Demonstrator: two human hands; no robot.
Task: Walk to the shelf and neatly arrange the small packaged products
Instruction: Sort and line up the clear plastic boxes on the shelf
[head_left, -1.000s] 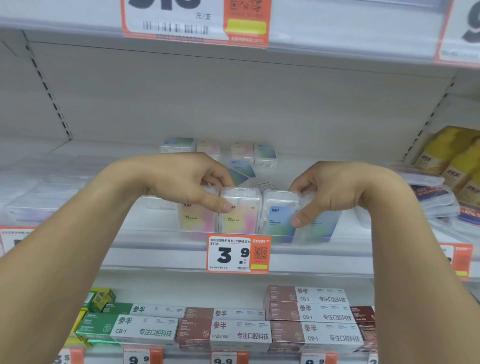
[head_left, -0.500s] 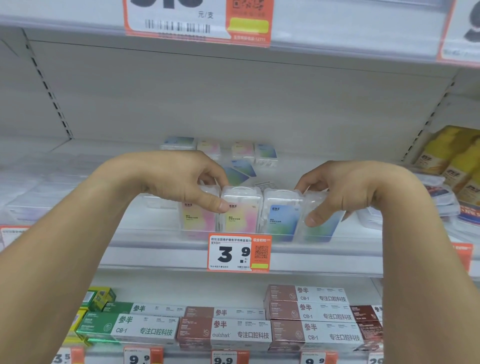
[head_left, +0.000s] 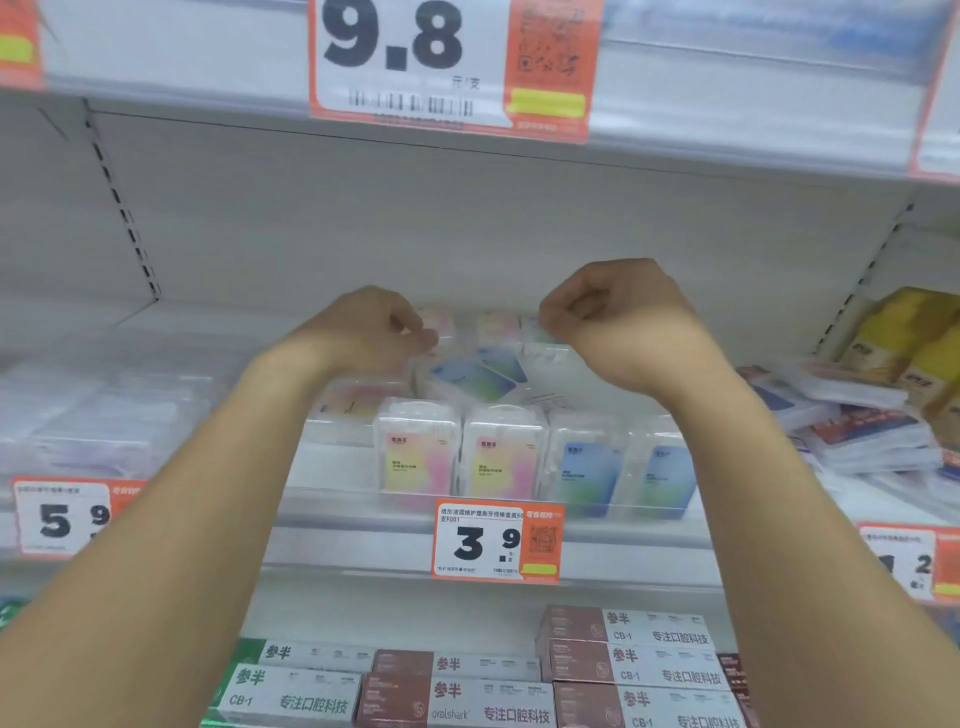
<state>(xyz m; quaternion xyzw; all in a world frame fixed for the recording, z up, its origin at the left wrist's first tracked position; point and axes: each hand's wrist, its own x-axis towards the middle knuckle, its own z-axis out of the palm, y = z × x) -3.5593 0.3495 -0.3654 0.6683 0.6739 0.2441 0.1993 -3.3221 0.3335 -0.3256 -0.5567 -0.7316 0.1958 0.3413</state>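
Both hands reach to the shelf (head_left: 363, 540) back — left hand (head_left: 374, 332) pinches a pink packet (head_left: 441, 325) at 11 o'clock, right hand (head_left: 618, 317) has curled fingers on a packet (head_left: 535, 332) at 1 o'clock, grip unclear. Four upright packets (head_left: 501, 457) line the front edge above the 3.9 price tag (head_left: 496, 543).

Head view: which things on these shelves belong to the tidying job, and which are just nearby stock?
Job:
- four upright clear plastic boxes at the shelf front
- tumbled blue-labelled clear boxes behind them
- small pastel boxes at the back
- left hand, right hand

Nearby stock:
- long toothpaste cartons below
- yellow packets at right
- orange price tags
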